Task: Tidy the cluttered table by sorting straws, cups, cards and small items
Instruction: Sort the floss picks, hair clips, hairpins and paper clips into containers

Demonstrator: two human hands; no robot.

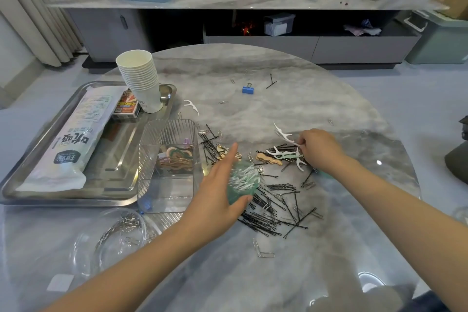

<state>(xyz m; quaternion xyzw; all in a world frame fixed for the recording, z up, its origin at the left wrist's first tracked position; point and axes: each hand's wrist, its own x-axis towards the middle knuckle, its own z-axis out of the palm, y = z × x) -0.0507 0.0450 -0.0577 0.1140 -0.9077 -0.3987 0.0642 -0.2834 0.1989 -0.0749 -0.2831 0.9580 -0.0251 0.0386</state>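
My left hand (217, 195) holds a green see-through container (243, 182) with several white floss picks inside, thumb under it and forefinger stretched along its top. My right hand (320, 149) reaches into a small heap of white floss picks (286, 152) and pinches some of them. Black hairpins (273, 208) and silver paper clips lie scattered under and between both hands. A stack of white paper cups (140, 78), a long bag of straws (76, 139) and a card box (126, 106) stand on the metal tray (76, 195) at the left.
A clear ribbed box (168, 162) holding hair clips stands beside the tray. A clear round bowl (111, 238) with paper clips sits at the near left. A blue binder clip (248, 89), a lone floss pick (191, 105) and loose clips lie farther back.
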